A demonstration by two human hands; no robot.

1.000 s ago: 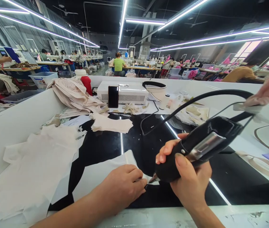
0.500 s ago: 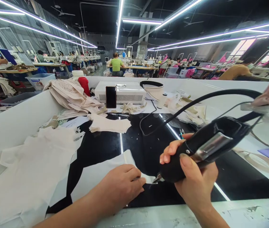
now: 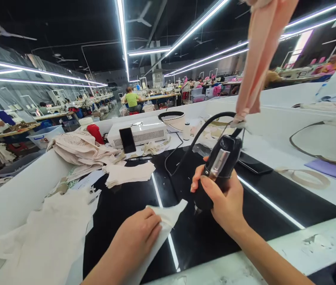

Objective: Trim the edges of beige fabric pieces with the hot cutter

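Observation:
My left hand (image 3: 139, 237) pinches a white fabric piece (image 3: 172, 213) between thumb and fingers. The fabric's narrow end sticks out to the right above the glossy black work surface (image 3: 138, 194), and the rest runs back under my hand. My right hand (image 3: 225, 198) is wrapped round a black corded handheld tool (image 3: 223, 158), its small metal tip pointing down. That tip is apart from the fabric. A pink cloth strip (image 3: 258, 59) is tied at the tool's top, where the thick black cable (image 3: 199, 136) also leaves it.
Stacked white cut pieces (image 3: 129, 174) lie ahead, with a larger white fabric pile (image 3: 43, 233) at left. Behind stand a phone (image 3: 127, 140) and a vented white box (image 3: 144, 132). Beige fabric (image 3: 78, 146) is heaped beside them. A dark flat object (image 3: 255, 164) lies right of the tool.
My left hand has lifted the fabric's end and drawn it left and nearer. The tool has come away from the fabric and tilted more upright. The view has turned right.

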